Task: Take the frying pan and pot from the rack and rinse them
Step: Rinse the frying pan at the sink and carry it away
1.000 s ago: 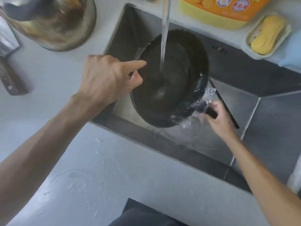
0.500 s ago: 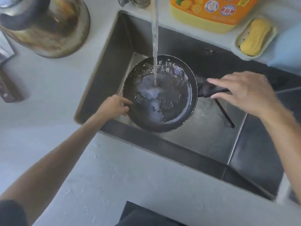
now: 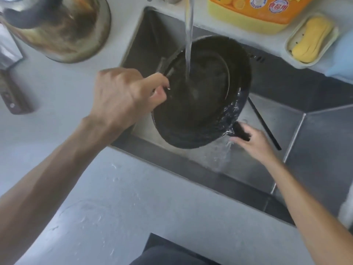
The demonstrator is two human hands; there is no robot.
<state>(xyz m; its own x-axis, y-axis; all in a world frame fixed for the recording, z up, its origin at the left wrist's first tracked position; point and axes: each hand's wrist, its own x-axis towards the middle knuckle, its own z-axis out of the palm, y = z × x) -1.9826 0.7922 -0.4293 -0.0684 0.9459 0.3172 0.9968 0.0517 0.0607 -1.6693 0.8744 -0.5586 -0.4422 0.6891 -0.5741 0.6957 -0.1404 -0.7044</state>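
Note:
The black frying pan (image 3: 202, 104) is tilted over the steel sink (image 3: 315, 142), its handle end low at the right. Tap water (image 3: 189, 35) runs into it and spills off the lower right rim into the basin. My left hand (image 3: 122, 96) pinches the pan's raised left rim between thumb and fingers. My right hand (image 3: 252, 140) grips the black handle down in the sink. The steel pot (image 3: 63, 29) stands on the counter at the top left, apart from both hands.
An orange detergent bottle (image 3: 263, 10) and a yellow soap in a dish (image 3: 311, 39) sit behind the sink. A knife (image 3: 11, 87) lies at the counter's left edge. A thin black stick (image 3: 265, 127) lies in the basin. The grey counter (image 3: 133, 207) is wet in front.
The pan went from lying level and full of water to tilted, pouring out at the right. My left hand rose with the rim; my right hand dropped low with the handle.

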